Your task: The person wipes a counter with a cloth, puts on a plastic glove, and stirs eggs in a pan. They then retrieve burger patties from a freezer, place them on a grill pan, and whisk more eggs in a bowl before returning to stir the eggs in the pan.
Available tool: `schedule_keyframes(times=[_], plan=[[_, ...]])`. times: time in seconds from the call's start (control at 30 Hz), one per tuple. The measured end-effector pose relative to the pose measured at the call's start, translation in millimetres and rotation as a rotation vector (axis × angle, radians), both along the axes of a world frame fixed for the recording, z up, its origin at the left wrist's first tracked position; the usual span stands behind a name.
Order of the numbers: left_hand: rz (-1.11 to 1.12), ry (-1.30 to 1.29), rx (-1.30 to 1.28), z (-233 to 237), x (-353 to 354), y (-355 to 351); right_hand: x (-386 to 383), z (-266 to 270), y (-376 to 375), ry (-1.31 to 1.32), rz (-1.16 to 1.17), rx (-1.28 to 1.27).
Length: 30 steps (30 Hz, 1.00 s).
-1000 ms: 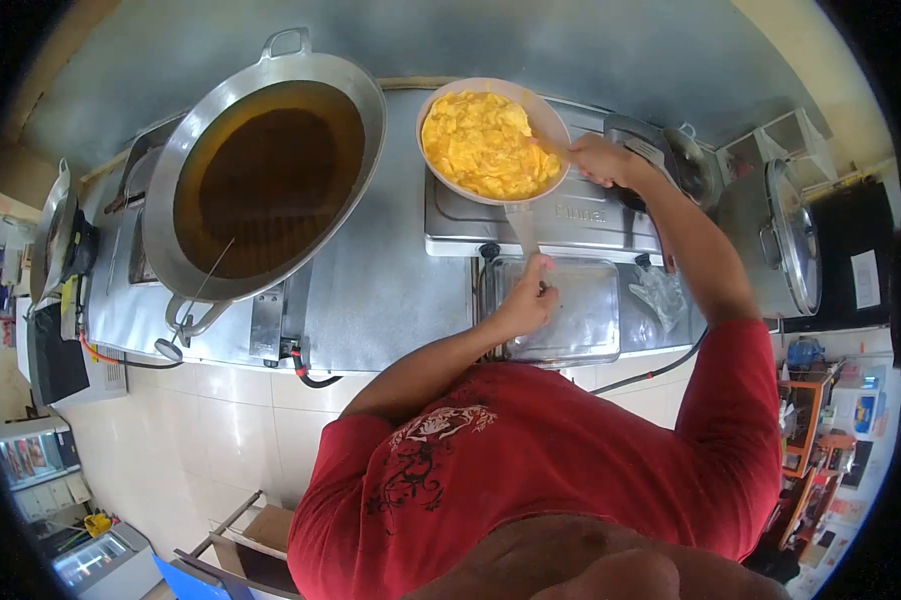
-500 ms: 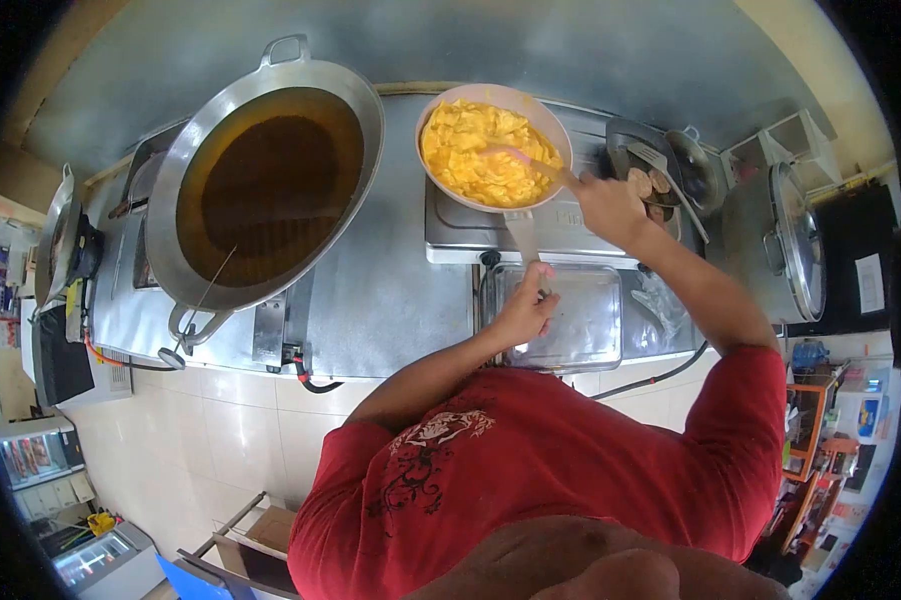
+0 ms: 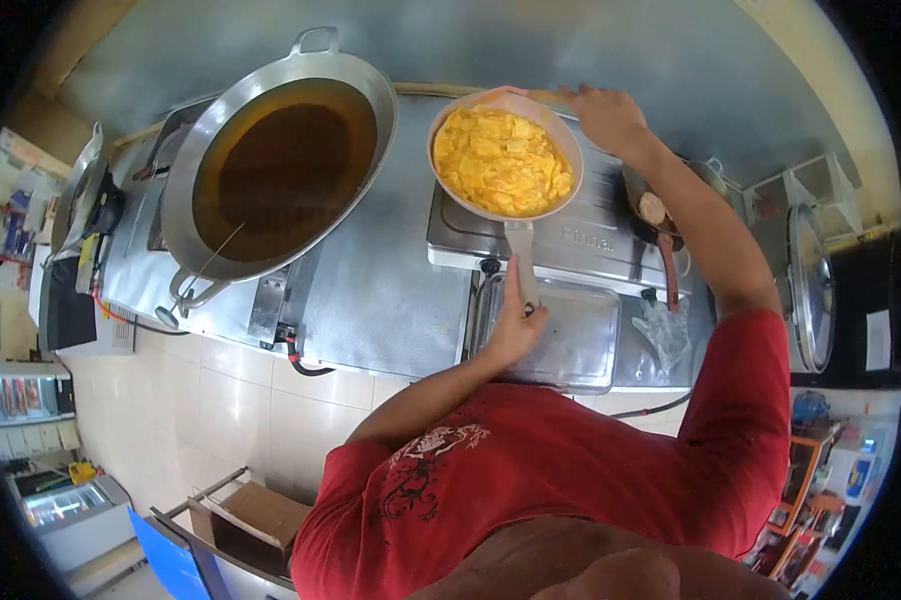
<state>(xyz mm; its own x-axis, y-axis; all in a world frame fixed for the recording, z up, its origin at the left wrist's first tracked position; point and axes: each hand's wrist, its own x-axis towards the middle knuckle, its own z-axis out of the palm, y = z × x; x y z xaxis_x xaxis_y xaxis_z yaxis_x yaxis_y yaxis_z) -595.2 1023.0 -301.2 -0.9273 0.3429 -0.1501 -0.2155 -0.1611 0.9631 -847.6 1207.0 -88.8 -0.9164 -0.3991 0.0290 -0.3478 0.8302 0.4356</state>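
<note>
A light-coloured frying pan (image 3: pixel 573 190) with folded yellow egg (image 3: pixel 500 160) in it sits at the left end of the gas stove (image 3: pixel 595 245). My left hand (image 3: pixel 516 330) is closed around the pan's pale handle (image 3: pixel 520 245), one finger lying along it. Beyond the pan's far right side, my right hand (image 3: pixel 607 118) grips a spatula (image 3: pixel 545 96) by its wooden handle. The spatula's pink head rests right at the pan's far rim, above the egg.
A large wok of dark oil (image 3: pixel 280 180) stands left, with a thin metal probe over its rim. A rectangular metal tray (image 3: pixel 570 335) lies in front of the stove. Right of it are a plastic bag (image 3: pixel 662 335) and a smaller pan holding round brown pieces (image 3: pixel 651 208).
My right hand has moved up and away, lifting the spatula from the egg's middle to the pan's far rim. The egg now lies more gathered. My left hand keeps the handle.
</note>
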Motion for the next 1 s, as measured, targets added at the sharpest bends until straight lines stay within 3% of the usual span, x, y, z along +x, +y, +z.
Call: schedule_keyframes(times=[0.13, 0.2, 0.37, 0.57, 0.87, 1.0], plan=[[-0.030, -0.051, 0.028, 23.9, 3.0, -4.0, -46.8, -12.6, -26.4, -0.112, 0.066, -0.008], [-0.033, 0.051, -0.038, 8.6, 0.5, -3.4, -60.2, -18.6, -32.4, -0.137, 0.153, 0.011], [-0.026, 0.067, -0.006, 7.3, -1.1, -3.0, -38.0, -4.3, -46.6, -0.156, 0.340, 0.107], [0.059, -0.139, 0.189, 22.7, 8.4, 5.1, 9.9, -3.3, -25.4, -0.133, 0.508, 0.134], [0.015, -0.244, 0.259, 22.2, 8.2, 1.2, 46.2, 20.6, 21.0, -0.095, 0.308, 0.241], [-0.010, -0.274, 0.273, 25.8, 6.5, -3.4, 45.6, 37.7, 42.5, -0.077, 0.186, 0.140]])
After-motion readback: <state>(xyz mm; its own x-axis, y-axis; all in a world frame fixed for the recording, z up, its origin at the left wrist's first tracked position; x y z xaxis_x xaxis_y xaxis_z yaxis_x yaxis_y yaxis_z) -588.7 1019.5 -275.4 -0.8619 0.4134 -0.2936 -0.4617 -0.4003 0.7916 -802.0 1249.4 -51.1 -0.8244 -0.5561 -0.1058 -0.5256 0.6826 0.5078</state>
